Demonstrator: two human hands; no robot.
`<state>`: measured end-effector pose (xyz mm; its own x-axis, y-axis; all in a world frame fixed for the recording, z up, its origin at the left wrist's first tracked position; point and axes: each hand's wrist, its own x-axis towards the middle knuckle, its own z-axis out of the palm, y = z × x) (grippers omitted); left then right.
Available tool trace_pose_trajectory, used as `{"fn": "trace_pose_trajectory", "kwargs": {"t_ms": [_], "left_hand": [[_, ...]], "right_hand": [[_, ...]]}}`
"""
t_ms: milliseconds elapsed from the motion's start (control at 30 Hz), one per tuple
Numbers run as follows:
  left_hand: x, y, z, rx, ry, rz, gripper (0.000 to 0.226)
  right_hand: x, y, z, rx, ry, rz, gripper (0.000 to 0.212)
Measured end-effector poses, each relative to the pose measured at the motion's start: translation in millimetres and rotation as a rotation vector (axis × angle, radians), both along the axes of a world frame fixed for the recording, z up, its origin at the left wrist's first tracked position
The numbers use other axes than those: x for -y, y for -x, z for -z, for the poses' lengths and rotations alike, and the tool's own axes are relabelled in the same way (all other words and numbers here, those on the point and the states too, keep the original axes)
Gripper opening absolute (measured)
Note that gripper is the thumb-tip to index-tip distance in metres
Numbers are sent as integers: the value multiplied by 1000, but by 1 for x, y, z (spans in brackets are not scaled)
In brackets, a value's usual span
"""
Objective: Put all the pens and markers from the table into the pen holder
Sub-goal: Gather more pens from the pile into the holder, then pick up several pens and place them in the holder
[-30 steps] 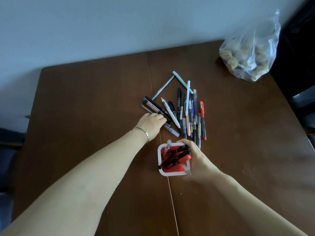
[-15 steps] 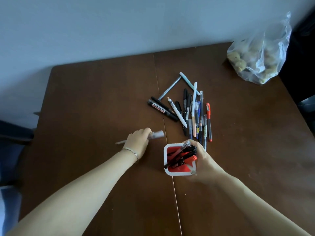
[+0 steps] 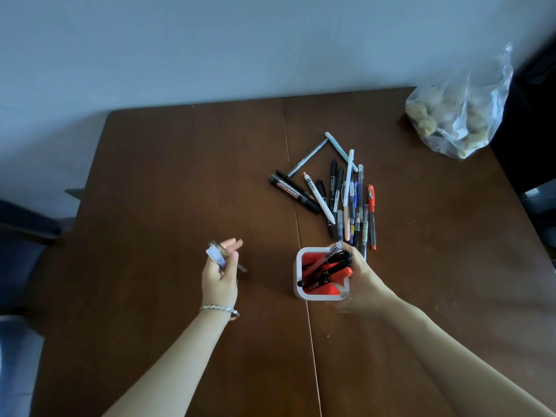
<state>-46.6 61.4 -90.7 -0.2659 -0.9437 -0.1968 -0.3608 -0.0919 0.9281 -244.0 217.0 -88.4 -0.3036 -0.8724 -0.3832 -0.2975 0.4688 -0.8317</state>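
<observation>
The left hand (image 3: 219, 275), left of centre in the frame, is gripping a clear pen (image 3: 217, 256) with its capped end pointing up and two fingers fanning loose, probably turning it so it can drop lengthwise into the pen holder (image 3: 322, 273). The right hand (image 3: 359, 276) is wrapping around the holder's right side, closed on its wall, apparently steadying it so it is not tipping under the pens already leaning inside. The holder is standing on the desk (image 3: 150, 191) just right of centre, well apart from the left hand. Above it, toward the upper middle of the frame, a pile of pens and markers (image 3: 337, 191) is lying loose, still waiting. A plastic bag (image 3: 457, 106) is sitting at the upper right.
</observation>
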Motion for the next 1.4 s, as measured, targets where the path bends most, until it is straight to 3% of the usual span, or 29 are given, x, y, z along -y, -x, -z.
{"fn": "trace_pose_trajectory", "kwargs": {"t_ms": [67, 200, 300, 367, 567, 667, 767, 833, 933, 1033, 1167, 1400], "left_hand": [[-1, -3, -5, 16, -23, 2, 27], [-2, 6, -51, -148, 19, -39, 22], [-16, 18, -92, -402, 69, 94, 14], [-28, 31, -104, -443, 87, 203, 12], [-50, 60, -71, -263, -99, 364, 14], [-54, 57, -59, -142, -36, 448, 31], [-50, 46, -57, -207, -32, 385, 54], [-48, 38, -53, -189, 116, 362, 59], [-49, 30, -42, -113, 508, 426, 44], [-54, 29, -38, 0, 729, 579, 33], [-61, 30, -32, 161, 800, 769, 22], [-64, 20, -25, 379, 924, 830, 41]], "right_hand": [[-1, -2, -1, 43, -9, 11, 101], [-1, -3, -2, 81, -37, 26, 105], [0, -4, -4, 73, -45, 32, 105], [1, -3, -6, 84, -60, 47, 102], [2, -4, -10, 3, -76, 44, 110], [3, -4, -11, -15, -72, 28, 113], [3, -4, -13, -29, -69, 9, 107], [2, -3, -13, -34, -50, 10, 105], [2, -4, -13, -23, -33, 12, 102], [1, -4, -12, -28, 7, 27, 92], [3, -4, -10, -63, 17, 12, 94], [4, -4, -9, -96, 32, -8, 98]]}}
